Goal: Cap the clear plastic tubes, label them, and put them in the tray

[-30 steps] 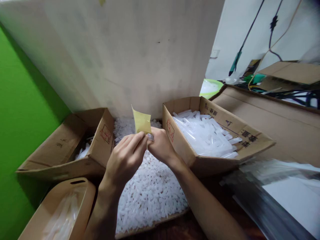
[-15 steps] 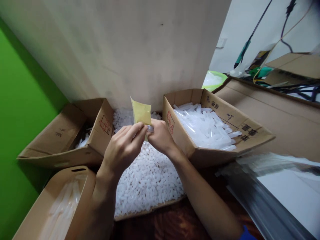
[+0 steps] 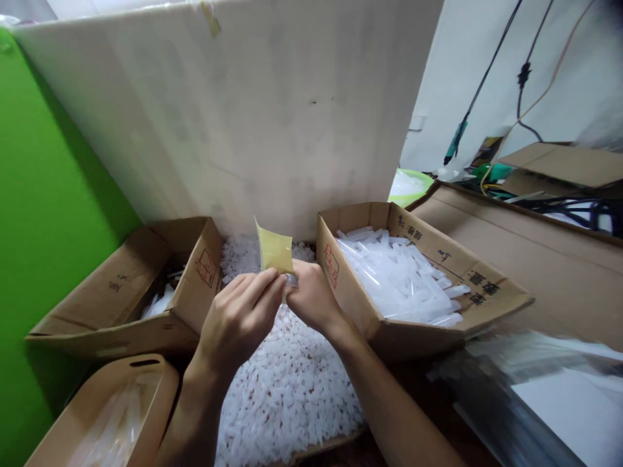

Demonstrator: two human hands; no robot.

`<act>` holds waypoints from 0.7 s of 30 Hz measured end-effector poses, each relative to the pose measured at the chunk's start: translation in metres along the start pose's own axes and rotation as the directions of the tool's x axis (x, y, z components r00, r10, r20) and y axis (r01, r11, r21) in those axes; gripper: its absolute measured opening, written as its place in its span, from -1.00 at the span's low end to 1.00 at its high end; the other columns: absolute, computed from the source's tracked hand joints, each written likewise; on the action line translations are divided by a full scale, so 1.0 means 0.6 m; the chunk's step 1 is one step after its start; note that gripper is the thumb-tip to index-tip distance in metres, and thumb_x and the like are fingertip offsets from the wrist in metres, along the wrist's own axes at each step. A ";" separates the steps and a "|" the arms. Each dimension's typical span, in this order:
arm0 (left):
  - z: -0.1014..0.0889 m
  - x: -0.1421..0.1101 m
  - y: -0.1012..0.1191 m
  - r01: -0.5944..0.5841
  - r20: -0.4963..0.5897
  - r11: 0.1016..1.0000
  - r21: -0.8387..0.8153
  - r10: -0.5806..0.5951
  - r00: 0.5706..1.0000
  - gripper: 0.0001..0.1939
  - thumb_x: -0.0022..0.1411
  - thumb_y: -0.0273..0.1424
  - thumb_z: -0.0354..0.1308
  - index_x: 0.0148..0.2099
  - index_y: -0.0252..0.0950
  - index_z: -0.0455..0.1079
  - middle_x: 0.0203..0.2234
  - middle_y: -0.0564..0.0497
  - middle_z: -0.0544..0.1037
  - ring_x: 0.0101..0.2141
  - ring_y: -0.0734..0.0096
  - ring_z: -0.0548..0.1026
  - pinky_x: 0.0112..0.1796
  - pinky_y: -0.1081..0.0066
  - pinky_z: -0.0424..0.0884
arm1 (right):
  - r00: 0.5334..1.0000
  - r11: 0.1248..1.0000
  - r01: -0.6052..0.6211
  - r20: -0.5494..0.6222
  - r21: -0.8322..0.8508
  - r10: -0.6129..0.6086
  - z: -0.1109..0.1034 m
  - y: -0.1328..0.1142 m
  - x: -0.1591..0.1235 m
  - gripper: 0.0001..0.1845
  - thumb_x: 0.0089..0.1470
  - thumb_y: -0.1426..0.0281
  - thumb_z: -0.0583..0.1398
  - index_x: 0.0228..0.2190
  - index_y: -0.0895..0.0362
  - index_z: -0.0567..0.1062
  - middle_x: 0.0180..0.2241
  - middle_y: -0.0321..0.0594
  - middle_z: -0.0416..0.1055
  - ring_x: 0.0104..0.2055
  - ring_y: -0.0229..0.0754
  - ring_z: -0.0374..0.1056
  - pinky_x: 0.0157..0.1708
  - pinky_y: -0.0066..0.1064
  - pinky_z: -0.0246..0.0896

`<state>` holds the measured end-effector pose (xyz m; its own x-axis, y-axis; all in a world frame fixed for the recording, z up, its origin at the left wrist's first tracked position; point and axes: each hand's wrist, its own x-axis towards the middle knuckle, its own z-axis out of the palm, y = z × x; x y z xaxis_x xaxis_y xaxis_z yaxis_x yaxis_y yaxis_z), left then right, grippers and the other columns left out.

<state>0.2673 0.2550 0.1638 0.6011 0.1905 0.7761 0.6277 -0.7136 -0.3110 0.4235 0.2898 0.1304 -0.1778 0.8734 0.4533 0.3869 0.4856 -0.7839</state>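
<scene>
A small yellow sheet (image 3: 276, 249) stands up from between my two hands, its upper left corner curling to a point. My left hand (image 3: 246, 303) is closed, thumb and fingertips pinched together at the sheet's lower edge. Against it, my right hand (image 3: 311, 295) is curled shut, also at the base of the sheet. A small clear, shiny piece (image 3: 291, 280) shows where the hands meet; most of it is hidden by fingers. Below lies a wide heap of short whitish plastic pieces (image 3: 287, 389), apart from both hands.
On the right, a cardboard box (image 3: 421, 332) holds many translucent tubes (image 3: 396, 279). Another cardboard box (image 3: 126, 340) stands left, with a few pieces inside. A tan bin (image 3: 168, 389) with long clear tubes is at lower left. A pale panel (image 3: 243, 130) rises behind; plastic sheets (image 3: 491, 389) lie lower right.
The view has tilted up, so hands and boxes sit lower in the picture and the panel's top edge shows. The grip on the yellow sheet looks the same.
</scene>
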 end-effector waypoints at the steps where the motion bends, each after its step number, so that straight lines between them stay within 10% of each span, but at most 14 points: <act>1: 0.000 0.000 -0.001 -0.004 0.003 1.000 0.002 0.004 1.000 -0.83 0.30 -0.67 0.27 -0.05 -0.51 0.49 -0.21 -0.21 0.65 -0.31 0.18 0.62 -0.25 0.21 0.59 | 1.000 1.000 -0.004 0.002 0.001 0.004 0.000 -0.001 0.000 -0.87 0.00 0.54 0.13 -0.52 0.10 0.32 -0.44 -0.24 0.45 -0.36 -0.19 0.32 -0.33 -0.39 0.12; 21: -0.008 0.000 0.001 -0.076 0.074 0.996 0.045 0.072 0.995 -0.88 0.34 -0.66 0.22 -0.07 -0.56 0.50 -0.19 -0.22 0.65 -0.30 0.16 0.63 -0.27 0.20 0.56 | 0.999 0.999 -0.033 0.017 0.006 0.032 -0.004 -0.010 -0.003 -0.83 0.06 0.54 0.12 -0.52 0.10 0.29 -0.45 -0.25 0.43 -0.37 -0.21 0.29 -0.34 -0.40 0.10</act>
<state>0.2649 0.2512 0.1663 0.6798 0.1877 0.7090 0.6018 -0.6953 -0.3930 0.4236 0.2854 0.1352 -0.1806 0.8892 0.4204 0.3871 0.4572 -0.8008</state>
